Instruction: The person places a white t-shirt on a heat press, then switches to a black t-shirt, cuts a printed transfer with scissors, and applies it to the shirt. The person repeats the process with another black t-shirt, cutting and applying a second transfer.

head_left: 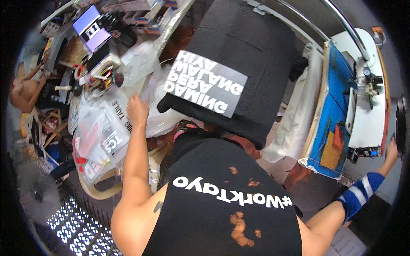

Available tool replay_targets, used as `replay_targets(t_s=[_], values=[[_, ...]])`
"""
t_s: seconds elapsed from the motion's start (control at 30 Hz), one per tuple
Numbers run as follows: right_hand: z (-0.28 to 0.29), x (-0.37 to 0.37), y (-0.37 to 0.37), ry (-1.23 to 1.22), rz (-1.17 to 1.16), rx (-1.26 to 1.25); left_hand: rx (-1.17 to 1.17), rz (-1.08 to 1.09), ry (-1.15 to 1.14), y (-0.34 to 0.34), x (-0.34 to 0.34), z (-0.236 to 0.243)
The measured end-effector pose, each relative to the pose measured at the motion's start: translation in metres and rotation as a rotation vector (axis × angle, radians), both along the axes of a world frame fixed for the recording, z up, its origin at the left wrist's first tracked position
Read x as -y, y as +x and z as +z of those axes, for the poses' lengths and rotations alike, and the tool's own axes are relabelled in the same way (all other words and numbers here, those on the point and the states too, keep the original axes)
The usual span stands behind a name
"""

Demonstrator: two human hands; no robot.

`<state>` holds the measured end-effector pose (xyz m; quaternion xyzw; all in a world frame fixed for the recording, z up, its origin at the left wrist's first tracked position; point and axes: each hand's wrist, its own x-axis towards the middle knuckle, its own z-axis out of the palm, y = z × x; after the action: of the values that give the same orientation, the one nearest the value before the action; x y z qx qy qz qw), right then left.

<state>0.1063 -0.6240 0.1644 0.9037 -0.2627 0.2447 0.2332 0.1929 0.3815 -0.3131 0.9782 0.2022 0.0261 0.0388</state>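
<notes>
Boxes (141, 16), contents unclear, stand beyond left hand (137, 112) and plastic sheets (96, 128).

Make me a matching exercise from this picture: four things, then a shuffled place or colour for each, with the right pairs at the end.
1. Lettered sheet
2. Left hand
3. Right hand
4. Forearm band

A. Next to the dark rounded thing at the picture's right edge
B. Blue and white
C. On the black cloth
D. Near the plastic sheets

Right pairs: 1-C, 2-D, 3-A, 4-B.
</notes>
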Motion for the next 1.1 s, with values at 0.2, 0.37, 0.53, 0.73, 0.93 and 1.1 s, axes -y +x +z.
replay_targets(t_s=[0.2, 0.37, 0.53, 0.73, 0.93, 1.1], values=[[-0.023, 0.008, 0.037, -0.005, -0.263, -0.436, 0.304, -0.917, -0.253, 0.04, 0.064, 0.075], [-0.112, -0.274, 0.066, 0.286, 0.545, 0.102, 0.157, -1.355, -0.146, 0.049, 0.075, 0.106], [-0.259, -0.478, 0.077, 1.31, 0.897, -0.334, 0.047, -1.279, -0.776, 0.083, 0.089, 0.133], [-0.339, -0.525, 0.1, 2.02, 0.465, 0.09, -0.138, -0.997, -1.007, 0.177, 0.166, 0.148], [-0.373, -0.479, 0.23, 1.622, 0.325, 0.349, 0.187, -0.828, -0.91, 0.291, 0.24, 0.116], [-0.374, -0.474, 0.284, 1.047, 0.318, 0.142, 0.238, -0.753, -0.617, 0.332, 0.268, 0.108]])
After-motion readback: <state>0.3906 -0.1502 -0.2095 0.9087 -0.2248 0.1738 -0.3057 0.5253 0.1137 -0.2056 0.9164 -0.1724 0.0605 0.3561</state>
